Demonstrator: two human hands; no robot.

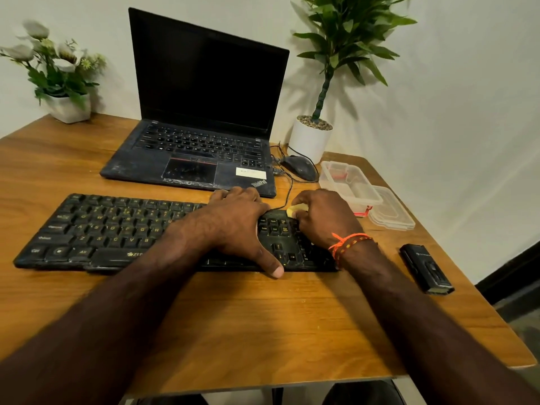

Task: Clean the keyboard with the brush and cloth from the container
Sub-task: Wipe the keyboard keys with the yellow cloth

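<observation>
A black keyboard (111, 229) with yellow letters lies across the wooden desk. My left hand (233, 226) lies flat on its right half, fingers spread and thumb at the front edge. My right hand (321, 220) is over the keyboard's right end and holds a small yellow cloth (295, 210), which shows only as a wad past the fingers at the top right corner of the keys. A clear plastic container (349, 184) stands open to the right, something red inside it. No brush can be made out.
An open black laptop (201, 112) sits behind the keyboard, a wired mouse (301, 168) to its right. The container's lid (391, 209) lies beside it. A black flat device (426, 268) lies near the desk's right edge. Potted plants (312, 138) (67, 106) stand at the back corners.
</observation>
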